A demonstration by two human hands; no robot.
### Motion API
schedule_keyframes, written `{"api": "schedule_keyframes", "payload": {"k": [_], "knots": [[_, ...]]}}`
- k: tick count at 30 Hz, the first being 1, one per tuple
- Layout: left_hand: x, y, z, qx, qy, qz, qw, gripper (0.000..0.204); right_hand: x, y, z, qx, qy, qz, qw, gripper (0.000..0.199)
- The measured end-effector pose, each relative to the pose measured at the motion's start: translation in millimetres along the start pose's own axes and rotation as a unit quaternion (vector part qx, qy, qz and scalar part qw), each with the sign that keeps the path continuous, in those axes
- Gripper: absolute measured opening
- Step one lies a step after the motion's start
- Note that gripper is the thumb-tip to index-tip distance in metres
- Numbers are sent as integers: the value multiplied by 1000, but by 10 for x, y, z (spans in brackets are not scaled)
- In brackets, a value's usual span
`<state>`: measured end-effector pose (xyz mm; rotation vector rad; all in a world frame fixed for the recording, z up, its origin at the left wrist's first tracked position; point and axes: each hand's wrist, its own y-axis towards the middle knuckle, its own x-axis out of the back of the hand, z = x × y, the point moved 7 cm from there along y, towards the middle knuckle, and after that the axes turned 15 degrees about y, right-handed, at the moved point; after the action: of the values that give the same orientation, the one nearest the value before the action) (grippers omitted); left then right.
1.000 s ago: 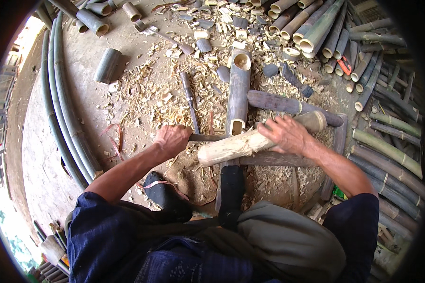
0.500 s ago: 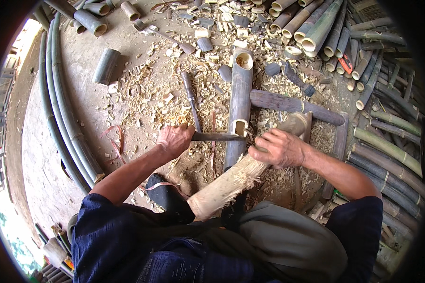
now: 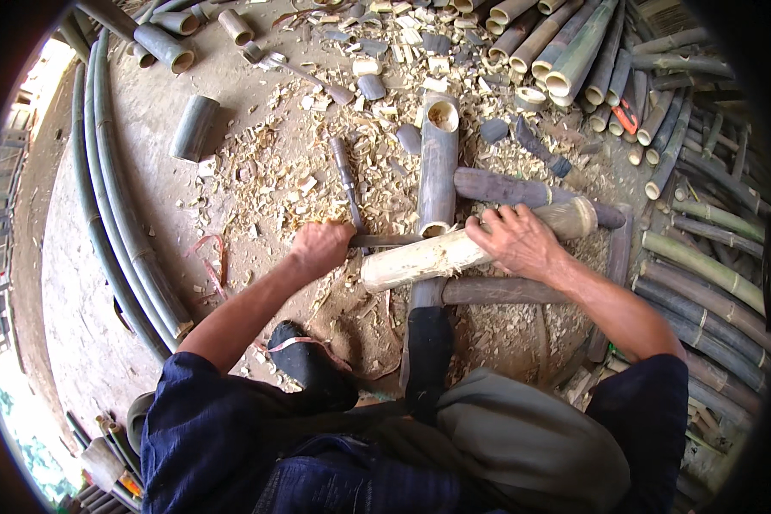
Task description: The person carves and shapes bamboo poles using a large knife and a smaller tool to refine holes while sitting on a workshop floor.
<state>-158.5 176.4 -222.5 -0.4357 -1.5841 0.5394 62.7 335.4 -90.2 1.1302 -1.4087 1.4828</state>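
My left hand (image 3: 322, 243) is closed round the handle end of a dark, narrow-bladed knife (image 3: 384, 241). The blade points right, and its far part is hidden behind a pale, shaved bamboo piece (image 3: 428, 259). My right hand (image 3: 516, 242) grips that piece from above, fingers over its surface, thumb out of sight. The piece lies slantwise, its right end higher, across a dark bamboo frame (image 3: 438, 167) with an opening cut in it. A chisel-like tool with a wooden handle (image 3: 343, 163) lies on the ground just beyond my left hand.
Wood shavings (image 3: 274, 184) cover the ground. Bamboo poles (image 3: 574, 64) are stacked along the right, and long curved ones (image 3: 116, 188) lie at left. A short bamboo tube (image 3: 194, 128) and a pink strap (image 3: 217, 257) lie nearer. My feet (image 3: 428, 347) are below the frame.
My right hand has swung the bamboo piece from a steep slant to a flatter one, its near end moving up and away from me. The left hand with the knife has shifted little.
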Motion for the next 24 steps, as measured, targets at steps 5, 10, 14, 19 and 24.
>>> {"api": "schedule_keyframes", "payload": {"k": [5,10,14,19,24], "knots": [[215,216,440,-88,-445,-8,891,41,404,-246,-420,-198,331,-91,918,63],[565,172,380,-117,-260,-83,955,59,546,-341,-435,-334,571,-190,725,74],[511,175,345,-97,-112,-86,985,56,391,-366,-247,-342,654,-180,650,90],[265,204,409,-84,-104,-108,985,53,120,-317,104,-374,594,-48,710,91],[281,230,364,-65,-92,-15,994,53,276,-207,55,-365,563,83,736,102]]}}
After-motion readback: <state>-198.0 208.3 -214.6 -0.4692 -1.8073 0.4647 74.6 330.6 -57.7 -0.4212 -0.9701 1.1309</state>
